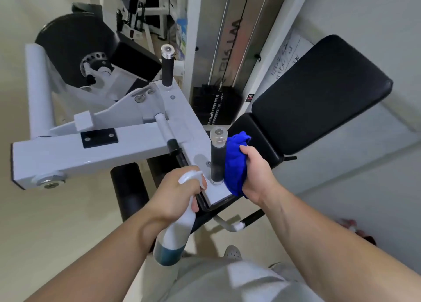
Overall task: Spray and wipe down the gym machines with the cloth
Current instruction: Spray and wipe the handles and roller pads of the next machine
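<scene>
Gripping the white spray bottle (176,233) by its neck, the left hand (177,193) sits just below the middle of the view, toward 6 o'clock, with its fingers curled round the bottle under the trigger head. The nozzle points toward 1 o'clock at the foot of the near handle (218,162), and the bottle's body, with blue liquid in its bottom, slants away toward 7 o'clock. The right hand (255,175), at about 4 o'clock from the middle, holds a bunched blue cloth (235,165), fingers wrapped over its far side and thumb tip on top. The cloth lies against the handle's black grip on its 3 o'clock side; whether it presses hard cannot be told. This upright handle, capped in clear plastic, stands on the corner of the white machine frame (91,146), which stretches off toward 9 o'clock. A second handle (167,67) of the same kind stands farther off at 11 o'clock. A large black back pad (319,96) fills the 2 o'clock area, with the weight stack (214,103) at 12 o'clock between it and the frame. A black roller pad (73,51) sits at 10 o'clock, and a grey shoe (232,252) shows at 6 o'clock on the pale floor.
</scene>
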